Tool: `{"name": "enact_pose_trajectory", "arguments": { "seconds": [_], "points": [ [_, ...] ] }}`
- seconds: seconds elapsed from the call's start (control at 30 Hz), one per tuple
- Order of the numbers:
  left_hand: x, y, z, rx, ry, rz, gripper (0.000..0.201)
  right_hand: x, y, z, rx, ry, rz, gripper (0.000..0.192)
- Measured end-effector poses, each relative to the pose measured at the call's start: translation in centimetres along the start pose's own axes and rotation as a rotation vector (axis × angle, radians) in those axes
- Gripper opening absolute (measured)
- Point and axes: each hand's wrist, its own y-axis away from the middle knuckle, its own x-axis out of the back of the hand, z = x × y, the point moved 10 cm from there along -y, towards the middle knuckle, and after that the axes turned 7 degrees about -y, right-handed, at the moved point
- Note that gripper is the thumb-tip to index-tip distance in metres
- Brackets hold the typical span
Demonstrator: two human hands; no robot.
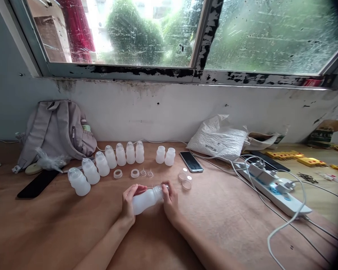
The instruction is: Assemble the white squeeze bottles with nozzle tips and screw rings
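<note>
Between my hands a frosted white baby bottle lies tilted above the table, its top toward the right. My left hand is wrapped round the bottle's base. The fingers of my right hand close on its clear top end. Just beyond are two white collar rings and two small clear nipples. Several capped bottles stand in a curved row at the back left. Two bottles without caps stand at the back middle. Two clear caps lie right of my right hand.
A phone lies near a silver-white plastic mailer bag. To the right, a power strip trails loose white cables. A grey backpack leans at the left wall, with a black flat object before it. Yellow parts lie far right.
</note>
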Motion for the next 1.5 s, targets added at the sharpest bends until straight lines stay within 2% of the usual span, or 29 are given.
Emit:
{"name": "enact_pose_trajectory", "arguments": {
  "seconds": [0.13, 0.3, 0.47, 0.53, 0.67, 0.7, 0.83, 0.97, 1.1, 1.2, 1.33, 1.5],
  "points": [
    [0.2, 0.5, -0.6, 0.034, -0.003, 0.008, 0.028, 0.3, 0.8, 0.2, -0.025, 0.009, 0.076, 0.019],
    [-0.3, 0.4, -0.7, 0.035, -0.015, -0.063, 0.024, 0.0, 1.3, 0.8, -0.050, -0.013, 0.044, 0.018],
    [-0.4, -1.1, 0.2, -0.067, -0.057, -0.127, 0.024, -0.2, 1.7, 0.7, -0.038, -0.004, 0.057, 0.015],
    [0.5, -2.2, 0.8, -0.148, -0.095, -0.080, 0.025, -0.9, 1.7, 0.3, -0.016, 0.014, -0.001, 0.016],
    [4.1, -4.5, 1.5, -0.256, -0.223, 0.166, 0.028, -2.6, 1.1, -1.3, 0.084, 0.085, -0.192, 0.025],
    [4.8, -5.0, 1.5, -0.264, -0.278, 0.209, 0.029, -2.5, 0.7, -1.9, 0.118, 0.106, -0.197, 0.027],
    [6.9, -6.3, 1.7, -0.283, -0.409, 0.279, 0.029, -0.7, -3.2, -4.1, 0.245, 0.236, -0.049, 0.032],
    [7.9, -6.7, 2.7, -0.367, -0.552, 0.319, 0.020, -2.6, -8.2, -5.3, 0.339, 0.436, -0.123, 0.034],
    [7.7, -6.6, 3.7, -0.484, -0.714, 0.309, 0.016, -4.9, -13.0, -3.2, 0.189, 0.665, -0.232, 0.032],
    [7.6, -6.5, 4.1, -0.563, -0.834, 0.311, 0.017, -6.0, -15.5, -2.1, 0.136, 0.696, -0.242, 0.032],
    [7.8, -6.7, 4.2, -0.608, -0.973, 0.338, 0.022, -7.2, -17.2, -0.8, 0.119, 0.677, -0.259, 0.033],
    [7.9, -6.7, 3.5, -0.587, -1.142, 0.371, 0.032, -7.7, -17.7, -0.1, 0.134, 0.635, -0.253, 0.044]
  ]
}}
